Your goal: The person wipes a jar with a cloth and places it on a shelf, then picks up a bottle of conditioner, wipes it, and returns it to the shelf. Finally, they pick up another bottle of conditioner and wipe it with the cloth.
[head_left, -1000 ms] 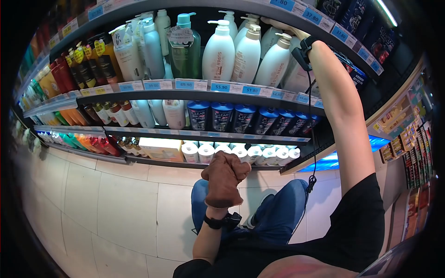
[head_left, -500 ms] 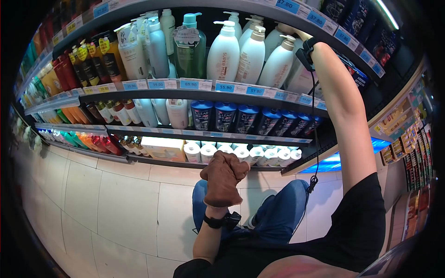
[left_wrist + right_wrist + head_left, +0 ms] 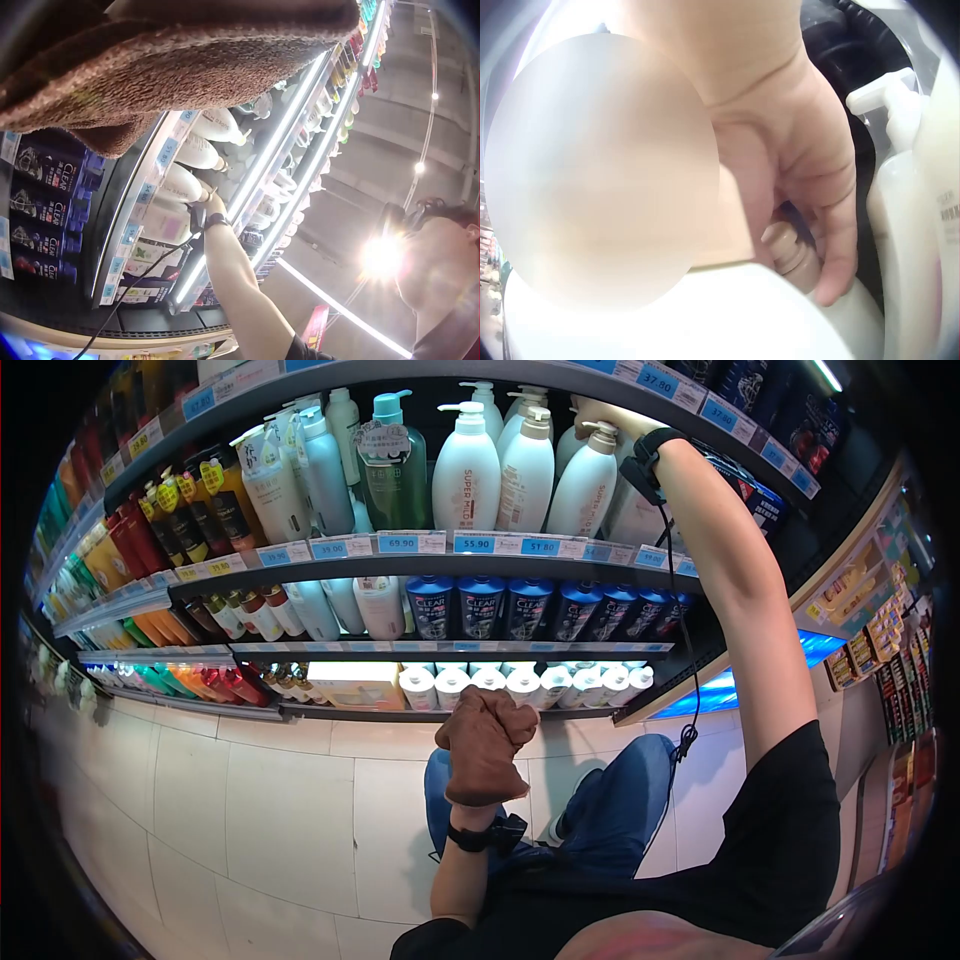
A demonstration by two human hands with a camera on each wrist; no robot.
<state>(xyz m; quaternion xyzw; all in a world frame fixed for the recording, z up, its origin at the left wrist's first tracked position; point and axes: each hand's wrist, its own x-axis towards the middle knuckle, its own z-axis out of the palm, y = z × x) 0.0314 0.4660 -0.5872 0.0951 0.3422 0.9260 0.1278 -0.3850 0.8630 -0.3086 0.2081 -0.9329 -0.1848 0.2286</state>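
My right hand [image 3: 607,418] reaches into the upper shelf, behind a white pump bottle [image 3: 583,488] in the front row. In the right wrist view its fingers [image 3: 838,247] curl around the beige neck of another white pump bottle [image 3: 791,259] standing further back. Another white pump bottle [image 3: 904,195] stands beside that hand. A brown cloth mitt [image 3: 485,745], fleecy along its edge in the left wrist view, covers my left hand, which hangs in front of the lowest shelf. The fingers inside are hidden.
Left of the right hand stand more white pump bottles [image 3: 467,470] and a green pump bottle [image 3: 396,480]. Blue bottles [image 3: 482,607] line the shelf below, with white bottles [image 3: 418,687] lowest. The shelf edge [image 3: 420,565] runs beneath the reaching arm. A cable [image 3: 672,610] hangs from the right wrist.
The head view has shifted slightly. My right hand has moved a little to the left behind the front bottle, and more of it shows. The left hand stays in nearly the same place.
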